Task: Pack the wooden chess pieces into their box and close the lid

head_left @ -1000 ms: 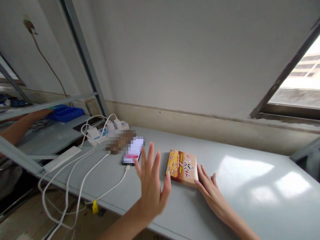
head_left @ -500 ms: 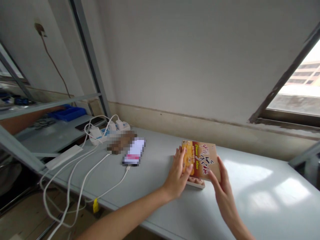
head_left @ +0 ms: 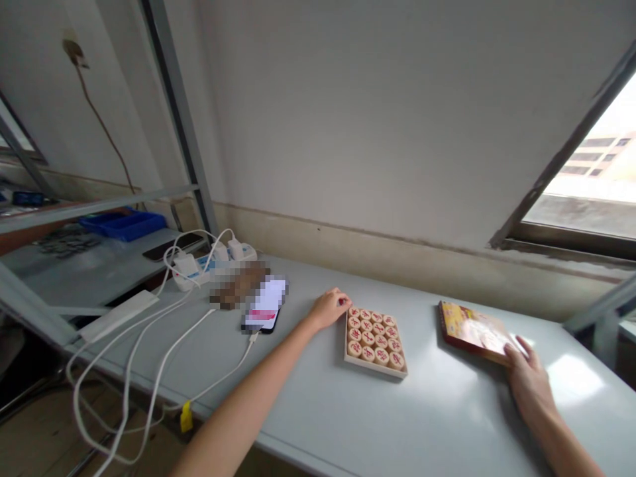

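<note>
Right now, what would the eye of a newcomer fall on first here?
The open tray of round game pieces in the middle of the table draws the eye first, with the left hand at its far left corner. To its right lies the orange lid, the right hand resting on its near edge. Farther left, a phone lies with its screen lit.

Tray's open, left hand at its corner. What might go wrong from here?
The pieces lie uncovered in the tray; a shove or tilt from the left hand at its corner might scatter them. The phone and its cable lie close to that forearm; a sweep back might snag them.
</note>
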`<state>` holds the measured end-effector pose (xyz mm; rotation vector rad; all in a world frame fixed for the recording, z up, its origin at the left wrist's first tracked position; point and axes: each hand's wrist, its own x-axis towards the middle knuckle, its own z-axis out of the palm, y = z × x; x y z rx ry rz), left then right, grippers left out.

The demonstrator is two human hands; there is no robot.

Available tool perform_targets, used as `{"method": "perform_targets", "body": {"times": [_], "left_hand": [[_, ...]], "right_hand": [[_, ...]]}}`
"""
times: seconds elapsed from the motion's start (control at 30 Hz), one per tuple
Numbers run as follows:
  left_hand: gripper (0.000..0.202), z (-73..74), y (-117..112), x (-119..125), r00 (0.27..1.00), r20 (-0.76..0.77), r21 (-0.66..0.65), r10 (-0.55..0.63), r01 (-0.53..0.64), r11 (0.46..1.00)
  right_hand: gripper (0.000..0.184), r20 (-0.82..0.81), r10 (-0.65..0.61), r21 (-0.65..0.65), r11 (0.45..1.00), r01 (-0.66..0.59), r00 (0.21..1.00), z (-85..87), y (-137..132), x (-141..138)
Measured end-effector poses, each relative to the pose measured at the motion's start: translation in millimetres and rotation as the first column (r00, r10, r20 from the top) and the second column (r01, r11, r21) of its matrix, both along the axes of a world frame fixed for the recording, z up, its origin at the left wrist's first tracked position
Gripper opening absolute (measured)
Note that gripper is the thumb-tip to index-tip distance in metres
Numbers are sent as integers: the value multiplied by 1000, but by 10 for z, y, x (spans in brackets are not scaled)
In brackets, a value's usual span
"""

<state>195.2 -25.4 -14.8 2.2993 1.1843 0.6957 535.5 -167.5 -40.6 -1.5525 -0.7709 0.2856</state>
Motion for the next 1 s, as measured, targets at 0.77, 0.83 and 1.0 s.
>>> {"method": "perform_targets", "body": {"times": [0.77,0.83,1.0], "left_hand": [[35,-95,48,-74,934,281,-307,-221,305,901],[36,-94,67,-76,921,311,-340,-235,339,877],[35,-99,56,-67,921,315,-327,-231,334,884]], "right_hand": [[42,898,230,-251,968,5,376,96,182,-233],[40,904,221,-222,974,-39,365,264,209,-470],[29,812,541,-493,837,-238,220,518,387,-1168]]}}
